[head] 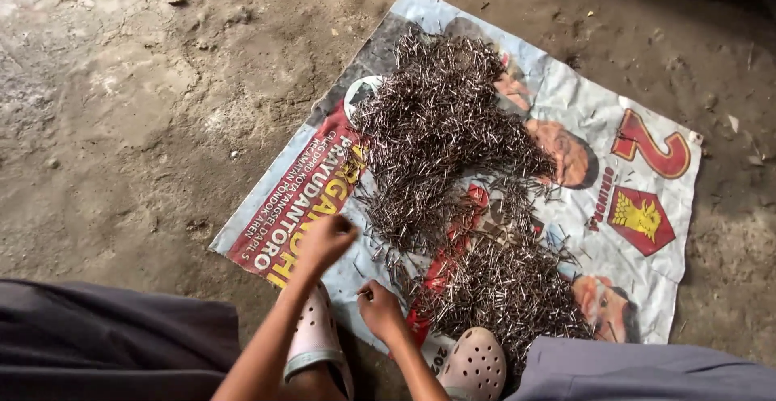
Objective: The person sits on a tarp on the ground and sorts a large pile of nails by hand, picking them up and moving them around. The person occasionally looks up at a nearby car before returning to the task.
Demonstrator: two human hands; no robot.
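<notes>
A large heap of small metal nails (pixel 440 138) lies spread over a printed plastic banner (pixel 655 280) on the ground. A second, lower heap of nails (pixel 509 288) lies nearer to me. My left hand (pixel 323 241) hovers at the near edge of the big heap, fingers curled; whether it holds nails is hidden. My right hand (pixel 378 308) rests low on the banner, fingers pinched on what looks like a nail or two.
Rough dirt and concrete ground (pixel 121 102) surrounds the banner. Two pale perforated clogs are on my feet, the left clog (pixel 311 340) and the right clog (pixel 475 365), at the banner's near edge. Dark trouser fabric (pixel 97 336) fills the bottom left corner and grey fabric (pixel 647 373) the bottom right.
</notes>
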